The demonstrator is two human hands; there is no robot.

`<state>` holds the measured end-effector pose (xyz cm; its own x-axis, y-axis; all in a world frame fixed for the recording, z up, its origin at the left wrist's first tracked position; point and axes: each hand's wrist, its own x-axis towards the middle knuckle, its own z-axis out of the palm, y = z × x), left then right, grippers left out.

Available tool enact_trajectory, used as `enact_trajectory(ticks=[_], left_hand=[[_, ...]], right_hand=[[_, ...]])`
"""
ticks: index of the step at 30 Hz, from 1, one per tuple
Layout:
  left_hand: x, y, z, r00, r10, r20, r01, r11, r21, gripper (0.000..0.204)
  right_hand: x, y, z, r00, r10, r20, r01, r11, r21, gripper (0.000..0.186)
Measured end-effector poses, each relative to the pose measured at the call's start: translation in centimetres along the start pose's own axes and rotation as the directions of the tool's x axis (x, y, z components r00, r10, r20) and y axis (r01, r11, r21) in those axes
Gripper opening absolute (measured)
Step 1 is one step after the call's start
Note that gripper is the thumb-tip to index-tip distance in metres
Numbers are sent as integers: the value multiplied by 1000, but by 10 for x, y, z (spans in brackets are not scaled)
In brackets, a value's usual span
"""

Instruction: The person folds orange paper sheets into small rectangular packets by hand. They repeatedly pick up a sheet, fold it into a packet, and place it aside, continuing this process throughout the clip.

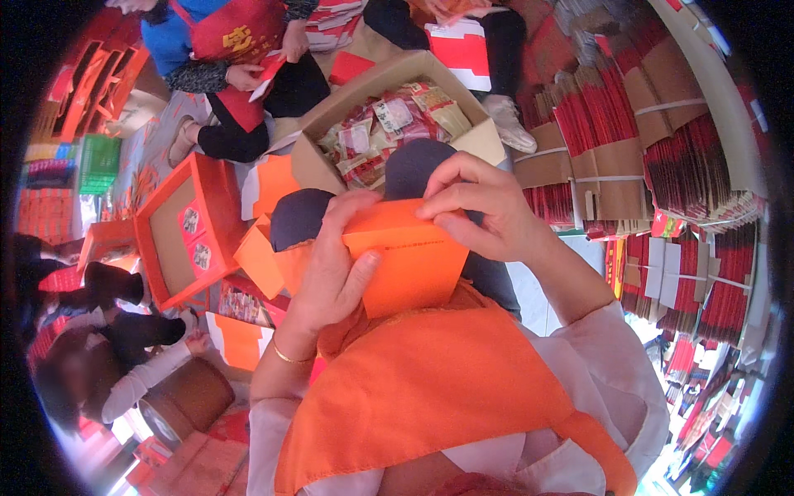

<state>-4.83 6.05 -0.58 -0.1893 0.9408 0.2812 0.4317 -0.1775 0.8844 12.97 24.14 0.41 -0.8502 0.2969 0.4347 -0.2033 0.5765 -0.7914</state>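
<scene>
An orange cardboard box stands on my lap, above the orange apron. My left hand grips its left side, with the thumb on the near face. At the far right top edge my right hand pinches the card between thumb and fingers. What lies inside the box is hidden from here. Just beyond it, between and past my dark-covered knees, an open brown carton holds several packets in clear and red wrapping.
Left of my knees sits a red-orange tray box with two small red packets inside. Bundled red cardboard stacks line the right side. Across from me, a person in a red apron holds a red and white card. Another person sits at lower left by a brown drum.
</scene>
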Motion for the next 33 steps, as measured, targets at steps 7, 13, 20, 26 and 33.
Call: enact_trajectory(ticks=[7, 13, 20, 26, 33], left_hand=[[-4, -3, -3, 998, -18, 57, 14, 998, 67, 59], [1, 1, -3, 996, 15, 83, -22, 995, 93, 65], [-2, 0, 5, 999, -37, -23, 38, 998, 47, 77], [-2, 1, 3, 999, -34, 26, 34, 999, 26, 83], [-4, 4, 1, 997, -19, 78, 20, 1000, -8, 92]], right_hand=[[-2, 11, 2, 992, -103, 71, 108, 991, -73, 23], [6, 5, 8, 987, -63, 147, 63, 998, 5, 35], [12, -8, 1, 959, 61, 277, -73, 997, 33, 38], [10, -13, 2, 963, 90, 253, -93, 996, -1, 39], [10, -15, 1, 975, 73, 211, -79, 997, 18, 42]])
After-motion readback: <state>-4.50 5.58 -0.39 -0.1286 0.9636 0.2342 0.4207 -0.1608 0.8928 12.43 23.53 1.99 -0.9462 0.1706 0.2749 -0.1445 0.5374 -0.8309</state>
